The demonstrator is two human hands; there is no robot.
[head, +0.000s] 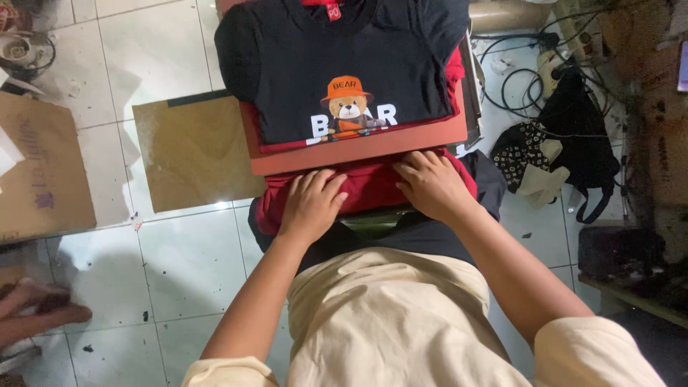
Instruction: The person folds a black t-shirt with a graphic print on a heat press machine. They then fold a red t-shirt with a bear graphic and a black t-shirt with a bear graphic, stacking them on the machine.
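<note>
Cardboard sheets lie on the white tile floor at the left: one [39,172] at the left edge of the frame and one [193,150] just left of the centre, beside the work board. At the lower left corner another person's hand [32,315] comes into the frame, well apart from the work.

At the centre top lies the black shirt [344,64], spread flat on a reddish board [358,150], with a bear print facing up. Its long axis runs from the top of the frame down toward the person. Under it a red cloth [369,188] hangs over the near edge of the board, at the centre of the frame.

Both hands rest on this red cloth, just below the board edge. The left hand [312,204] lies flat with fingers loosely bent, pressing and not gripping. The right hand [430,183] is also flat and open, its fingertips touching the board edge. So the shirt lies straight ahead of both hands, above them in the picture; the right hand is a little nearer to it.

At the right side, a black bag [566,143] and dark cables [523,79] lie on the floor.
</note>
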